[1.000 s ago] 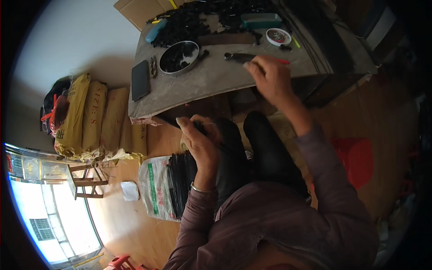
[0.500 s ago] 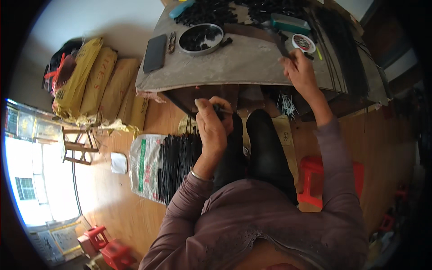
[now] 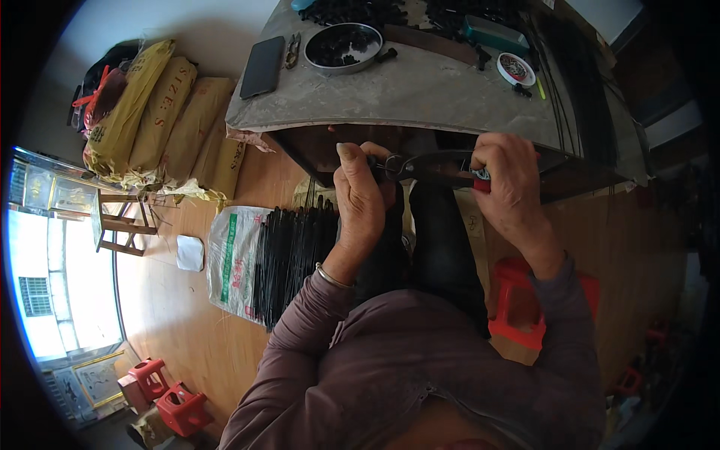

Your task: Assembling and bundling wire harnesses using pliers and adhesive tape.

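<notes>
My left hand [image 3: 360,191] is closed, thumb up, around a small black piece [image 3: 373,166] that is mostly hidden by the fingers. In my right hand [image 3: 510,180] is a pair of black pincers [image 3: 439,159] with a red part at the grip. Their rounded jaws lie against the black piece, by the fingertips of my left hand. Both hands are held in front of the table's near edge, above my lap. Whether the jaws grip the piece I cannot tell.
On the grey table [image 3: 315,105] are a dark phone [image 3: 262,67], small snips [image 3: 292,51], a metal bowl [image 3: 343,49] of black pieces, a green box [image 3: 495,34] and a small white tub [image 3: 516,69]. Black rods [image 3: 292,262] lie at my left; a red stool [image 3: 517,300] stands right.
My right hand has come down from over the tabletop toward my left hand, with the pincers now at the black piece. My left hand has stayed nearly in place. The view has shifted slightly.
</notes>
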{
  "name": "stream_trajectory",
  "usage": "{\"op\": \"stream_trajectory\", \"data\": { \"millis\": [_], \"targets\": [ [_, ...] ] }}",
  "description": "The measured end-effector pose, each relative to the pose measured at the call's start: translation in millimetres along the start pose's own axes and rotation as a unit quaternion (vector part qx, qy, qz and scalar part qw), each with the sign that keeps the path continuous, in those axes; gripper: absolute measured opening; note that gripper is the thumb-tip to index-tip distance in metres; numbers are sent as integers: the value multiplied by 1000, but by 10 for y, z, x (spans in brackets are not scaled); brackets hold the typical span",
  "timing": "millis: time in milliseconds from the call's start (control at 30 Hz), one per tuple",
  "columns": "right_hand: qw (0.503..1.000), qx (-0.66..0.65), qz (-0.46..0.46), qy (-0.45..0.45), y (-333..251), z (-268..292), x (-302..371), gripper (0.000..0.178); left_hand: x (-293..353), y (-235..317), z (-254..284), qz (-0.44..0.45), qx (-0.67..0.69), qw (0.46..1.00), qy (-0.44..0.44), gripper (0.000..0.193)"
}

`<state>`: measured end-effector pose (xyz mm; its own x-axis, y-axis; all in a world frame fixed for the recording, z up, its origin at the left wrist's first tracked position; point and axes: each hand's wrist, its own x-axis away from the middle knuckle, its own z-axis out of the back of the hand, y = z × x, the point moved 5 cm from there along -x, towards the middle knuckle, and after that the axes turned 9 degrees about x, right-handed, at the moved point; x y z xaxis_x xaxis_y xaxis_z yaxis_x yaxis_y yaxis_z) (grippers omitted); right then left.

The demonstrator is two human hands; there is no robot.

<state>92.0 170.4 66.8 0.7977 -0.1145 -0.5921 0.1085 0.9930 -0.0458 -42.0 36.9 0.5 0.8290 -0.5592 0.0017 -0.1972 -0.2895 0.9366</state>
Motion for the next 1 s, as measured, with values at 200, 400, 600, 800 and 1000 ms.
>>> {"op": "stream_trajectory", "data": {
  "millis": [200, 400, 600, 800, 1000],
  "targets": [
    [999, -32, 15, -32, -23, -26, 22, 40, -15, 25, 19, -8, -7, 1000, -7, 70],
    [532, -612, -375, -449, -200, -348, 574, 24, 52, 56, -143, -118, -109, 987, 15, 63],
    [786, -374, -119, -477, -83, -192, 433, 34, 136, -10, -96, -37, -89, 994, 42, 69],
    [530, -609, -328, -490, -304, -56, 611, 29, 165, 3, -51, -52, -43, 998, -8, 74],
    [827, -273, -35, -490, -116, 36, 164, 35, 158, 22, -15, -55, -49, 996, 54, 67]
  ]
}}
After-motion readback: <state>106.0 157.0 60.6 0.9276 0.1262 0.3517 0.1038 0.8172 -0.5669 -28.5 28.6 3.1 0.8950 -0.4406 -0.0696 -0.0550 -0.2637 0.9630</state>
